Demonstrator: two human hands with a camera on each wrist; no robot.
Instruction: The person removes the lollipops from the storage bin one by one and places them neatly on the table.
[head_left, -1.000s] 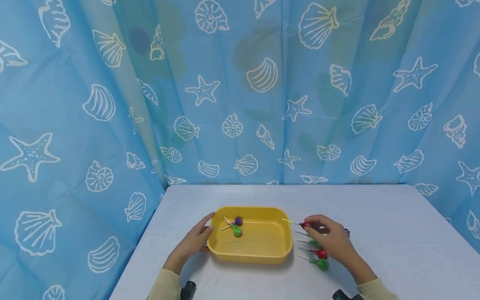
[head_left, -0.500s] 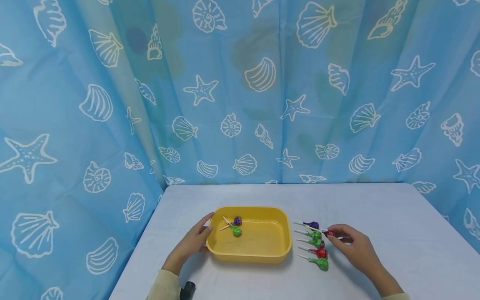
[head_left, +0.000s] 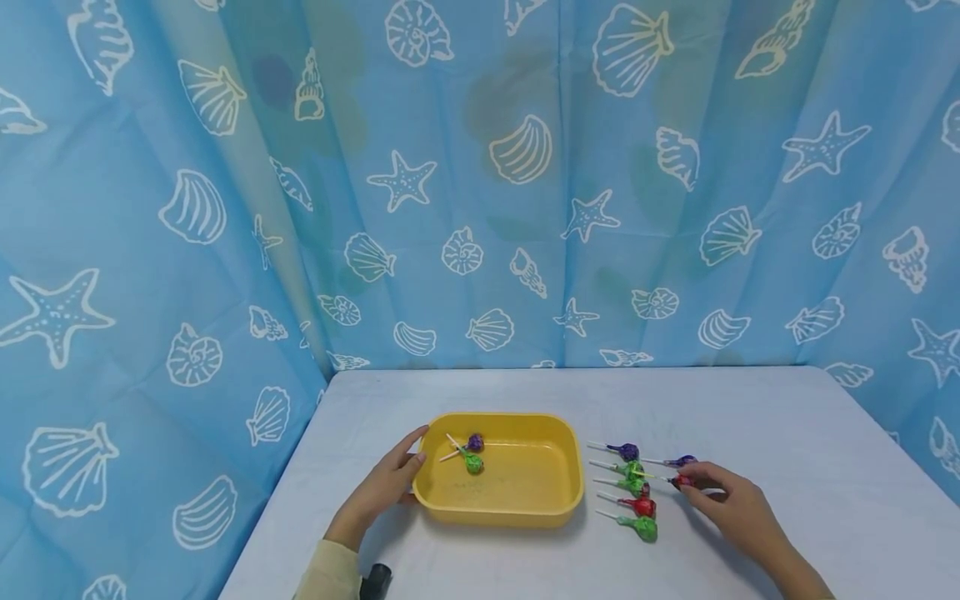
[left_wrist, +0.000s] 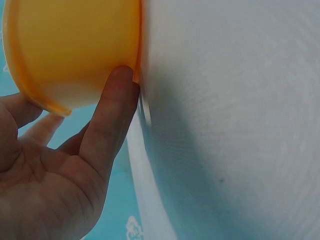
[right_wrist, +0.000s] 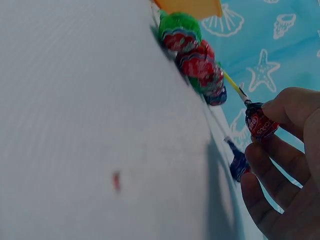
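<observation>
My right hand pinches a red-wrapped lollipop by its candy end, the yellow stick pointing left toward the row. Just behind it in the head view lies a purple lollipop, set apart on the right. A column of lollipops runs along the right of the yellow tray: a purple one, green ones and a red one, sticks leftward. My left hand grips the left end of the tray, thumb over the rim and lower fingers on its outer wall.
Inside the tray, a purple lollipop and a green lollipop lie with crossed sticks. A white cloth covers the table. Blue shell-print curtains hang behind and at the sides.
My right hand has carried the red lollipop from beside the tray's right rim rightward and nearer to me, uncovering the lollipop row and the separate purple one. The left hand stays put.
</observation>
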